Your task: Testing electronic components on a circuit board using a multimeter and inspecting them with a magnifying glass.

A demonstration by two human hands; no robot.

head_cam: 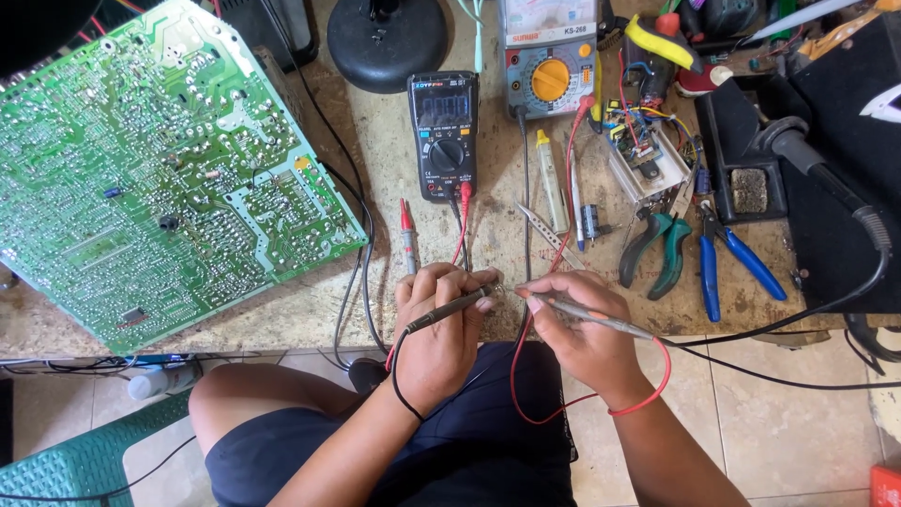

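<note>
left hand grip closed on black probe | right hand grip closed on grey probe

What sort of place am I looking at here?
Likely an electronics repair bench: a large green circuit board, a black digital multimeter and pliers lie on the worn worktop.

Worn workbench: green circuit board, multimeter, pliers.
</note>
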